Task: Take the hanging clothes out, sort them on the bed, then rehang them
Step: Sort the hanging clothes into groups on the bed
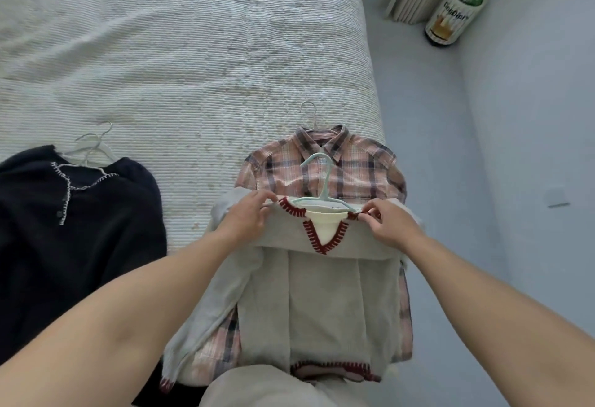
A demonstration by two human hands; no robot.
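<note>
Grey red-stitched sweater (325,303), mint hanger (322,181)

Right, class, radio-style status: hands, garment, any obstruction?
Left hand and right hand pinch the grey sweater at its shoulders. Mint hanger inside its neckline. Plaid shirt lies underneath.

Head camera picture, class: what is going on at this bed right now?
A person stands at the bed, holding a grey sweater with red-stitched neckline by its shoulders. The left hand and the right hand each pinch the fabric beside the neckline, where a pale green hanger sits inside. The sweater lies over a pink plaid shirt on its own hanger. To the left, a dark cardigan lies on white hangers.
</note>
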